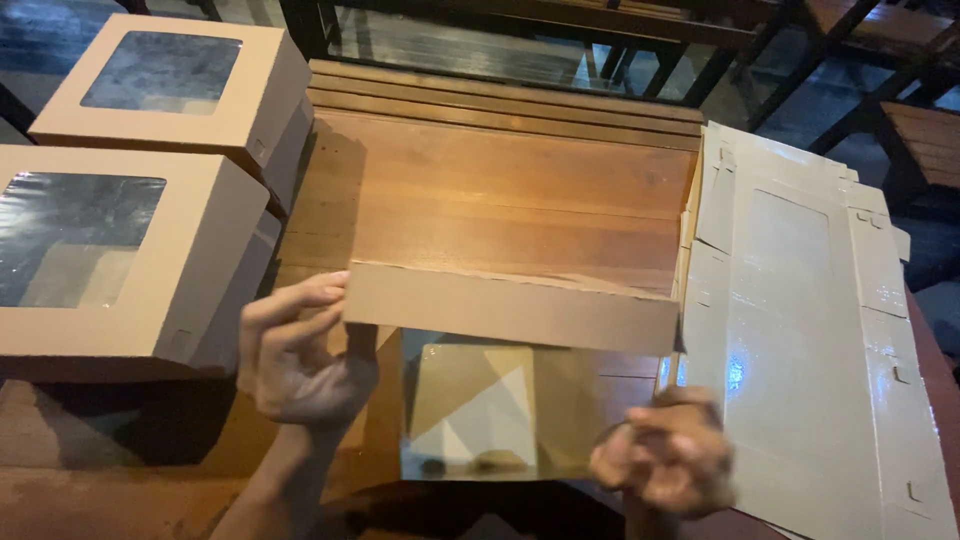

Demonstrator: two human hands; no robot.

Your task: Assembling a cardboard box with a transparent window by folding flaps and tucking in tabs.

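A brown cardboard box blank (pixel 510 305) with a clear film window (pixel 470 405) is held upright over the wooden table (pixel 500 190), its far flap folded level. My left hand (pixel 300 355) grips its left edge, with the fingers curled around the flap's end. My right hand (pixel 665 455), blurred, sits at the blank's lower right corner with the fingers closed on the edge.
Two assembled brown window boxes (pixel 190 90) (pixel 110 260) stand at the left of the table. A stack of flat grey-white box blanks (pixel 810 330) lies at the right. Dark chairs and benches (pixel 900 60) stand beyond the table.
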